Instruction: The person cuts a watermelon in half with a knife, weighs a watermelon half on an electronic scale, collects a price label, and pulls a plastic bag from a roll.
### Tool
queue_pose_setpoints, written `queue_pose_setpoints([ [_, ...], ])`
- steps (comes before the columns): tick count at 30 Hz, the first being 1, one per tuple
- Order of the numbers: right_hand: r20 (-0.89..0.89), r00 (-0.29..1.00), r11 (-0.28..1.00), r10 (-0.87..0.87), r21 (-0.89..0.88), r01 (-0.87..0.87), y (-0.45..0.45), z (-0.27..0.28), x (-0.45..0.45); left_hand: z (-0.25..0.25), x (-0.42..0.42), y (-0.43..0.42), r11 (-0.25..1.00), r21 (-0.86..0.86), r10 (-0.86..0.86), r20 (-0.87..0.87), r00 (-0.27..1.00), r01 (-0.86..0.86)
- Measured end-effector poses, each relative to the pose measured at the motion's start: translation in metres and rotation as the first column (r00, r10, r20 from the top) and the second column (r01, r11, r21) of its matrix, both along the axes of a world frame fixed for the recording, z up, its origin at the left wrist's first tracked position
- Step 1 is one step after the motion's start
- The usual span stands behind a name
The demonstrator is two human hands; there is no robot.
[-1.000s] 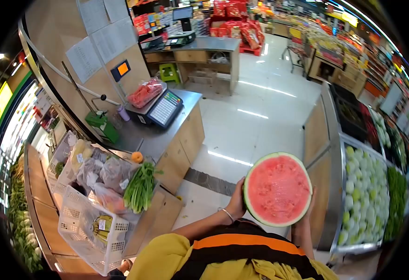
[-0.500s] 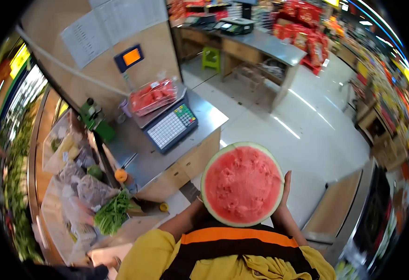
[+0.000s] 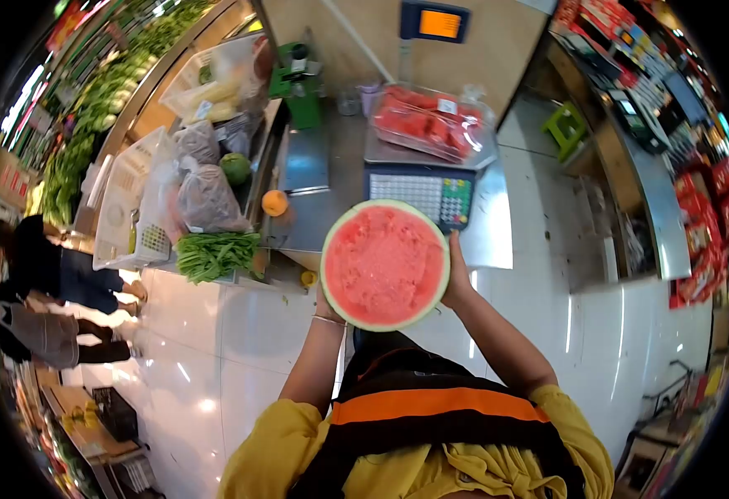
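Note:
A halved watermelon, its red cut face up, is held between my two hands in front of my body. My left hand supports its left side, fingers mostly hidden beneath the rind. Against the right side rests my right hand, its fingers partly visible. Just beyond the melon is a weighing scale with a keypad, and a plastic-wrapped pack of red cut fruit lies on its plate. The scale stands on a metal counter.
Left of the scale are an orange fruit, a green device, leafy greens and a white basket near bagged produce. Two people stand at the far left. Another counter and a green stool are at the right.
The view has swung left, so the scale and counter now lie straight ahead. The watermelon, still between both hands, is now close to the scale's near edge.

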State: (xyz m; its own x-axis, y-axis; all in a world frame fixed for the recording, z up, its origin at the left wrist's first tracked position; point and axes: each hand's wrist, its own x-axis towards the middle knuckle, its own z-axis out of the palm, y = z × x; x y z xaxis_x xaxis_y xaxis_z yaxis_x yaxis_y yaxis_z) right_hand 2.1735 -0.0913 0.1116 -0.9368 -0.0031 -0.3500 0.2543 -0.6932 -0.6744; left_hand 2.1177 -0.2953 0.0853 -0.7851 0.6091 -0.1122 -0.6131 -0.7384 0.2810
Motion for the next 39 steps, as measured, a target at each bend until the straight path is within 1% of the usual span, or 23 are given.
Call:
queue_pose_setpoints([
  [1, -0.038, 0.997, 0.998, 0.061, -0.005, -0.061, -0.004, -0.002, -0.033, -0.006, -0.019, -0.010, 0.999, -0.009, 0.034, -0.009, 0.999, -0.034],
  [2, 0.003, 0.995, 0.988, 0.097, -0.124, -0.096, -0.008, -0.003, -0.065, -0.027, -0.045, -0.023, 0.992, -0.058, 0.117, 0.023, 0.993, -0.116],
  [5, 0.051, 0.984, 0.981, 0.170, -0.105, -0.164, -0.024, -0.010, -0.166, -0.053, -0.131, -0.047, 0.970, -0.089, 0.225, -0.026, 0.974, -0.226],
  [6, 0.111, 0.979, 0.985, 0.170, -0.055, -0.165, -0.028, -0.008, -0.197, -0.051, -0.157, -0.054, 0.969, -0.091, 0.230, -0.024, 0.973, -0.232],
  [8, 0.105, 0.977, 0.981, 0.188, -0.077, -0.180, -0.036, -0.022, -0.265, -0.049, -0.214, -0.062, 0.945, -0.122, 0.305, 0.001, 0.953, -0.302],
  [9, 0.101, 0.975, 0.977, 0.199, -0.100, -0.189, -0.038, -0.029, -0.292, -0.056, -0.240, -0.065, 0.945, -0.122, 0.307, 0.014, 0.952, -0.303],
  [11, 0.163, 0.972, 0.986, 0.166, -0.053, -0.159, -0.045, -0.027, -0.340, -0.080, -0.293, -0.071, 0.950, -0.119, 0.289, -0.009, 0.957, -0.288],
  [12, 0.183, 0.970, 0.987, 0.158, -0.037, -0.154, -0.045, -0.033, -0.359, -0.084, -0.313, -0.069, 0.931, -0.187, 0.323, 0.016, 0.946, -0.314],
  [14, 0.207, 0.969, 0.991, 0.135, -0.017, -0.135, -0.046, -0.049, -0.391, -0.093, -0.344, -0.065, 0.946, -0.157, 0.295, 0.057, 0.954, -0.283],
  [15, 0.218, 0.967, 0.992, 0.129, -0.017, -0.129, -0.046, -0.053, -0.401, -0.098, -0.355, -0.063, 0.958, -0.121, 0.269, 0.086, 0.959, -0.258],
  [17, 0.282, 0.948, 0.988, 0.145, 0.001, -0.151, -0.046, -0.062, -0.416, -0.109, -0.370, -0.062, 0.956, -0.148, 0.268, 0.099, 0.958, -0.252],
  [19, 0.300, 0.946, 0.992, 0.122, -0.004, -0.126, -0.045, -0.076, -0.430, -0.106, -0.379, -0.060, 0.901, -0.315, 0.359, 0.160, 0.920, -0.297],
  [20, 0.258, 0.958, 0.992, 0.123, 0.006, -0.129, -0.045, -0.083, -0.435, -0.105, -0.383, -0.059, 0.903, -0.317, 0.352, 0.164, 0.921, -0.288],
  [22, 0.165, 0.976, 0.988, 0.144, 0.030, -0.151, -0.043, -0.094, -0.440, -0.084, -0.379, -0.058, 0.839, -0.458, 0.403, 0.162, 0.901, -0.293],
  [29, 0.092, 0.981, 0.985, 0.172, -0.029, -0.170, -0.041, -0.089, -0.464, -0.106, -0.410, -0.056, 0.832, -0.432, 0.423, 0.087, 0.902, -0.348],
  [30, 0.059, 0.981, 0.979, 0.188, 0.072, -0.192, -0.039, -0.093, -0.466, -0.124, -0.417, -0.061, 0.831, -0.437, 0.421, 0.087, 0.903, -0.346],
  [31, 0.024, 0.977, 0.962, 0.211, 0.174, -0.212, -0.037, -0.094, -0.467, -0.124, -0.419, -0.064, 0.828, -0.439, 0.423, 0.083, 0.902, -0.348],
  [32, 0.065, 0.975, 0.956, 0.213, 0.194, -0.221, -0.036, -0.094, -0.467, -0.123, -0.419, -0.070, 0.867, -0.391, 0.395, 0.157, 0.905, -0.310],
  [33, 0.059, 0.976, 0.956, 0.212, 0.193, -0.219, -0.034, -0.094, -0.468, -0.120, -0.420, -0.077, 0.866, -0.391, 0.394, 0.152, 0.906, -0.312],
  [35, 0.061, 0.974, 0.949, 0.216, 0.222, -0.225, -0.030, -0.095, -0.466, -0.116, -0.416, -0.089, 0.930, -0.273, 0.283, 0.104, 0.953, -0.247],
  [36, 0.057, 0.975, 0.951, 0.213, 0.219, -0.220, -0.029, -0.096, -0.466, -0.109, -0.416, -0.090, 0.939, -0.253, 0.246, 0.015, 0.969, -0.234],
  [37, 0.102, 0.977, 0.957, 0.189, 0.205, -0.206, -0.027, -0.097, -0.466, -0.104, -0.416, -0.088, 0.939, -0.256, 0.243, 0.011, 0.970, -0.232],
  [39, 0.143, 0.976, 0.963, 0.165, 0.189, -0.190, -0.025, -0.098, -0.465, -0.093, -0.413, -0.081, 0.895, -0.378, 0.230, -0.062, 0.971, -0.236],
])
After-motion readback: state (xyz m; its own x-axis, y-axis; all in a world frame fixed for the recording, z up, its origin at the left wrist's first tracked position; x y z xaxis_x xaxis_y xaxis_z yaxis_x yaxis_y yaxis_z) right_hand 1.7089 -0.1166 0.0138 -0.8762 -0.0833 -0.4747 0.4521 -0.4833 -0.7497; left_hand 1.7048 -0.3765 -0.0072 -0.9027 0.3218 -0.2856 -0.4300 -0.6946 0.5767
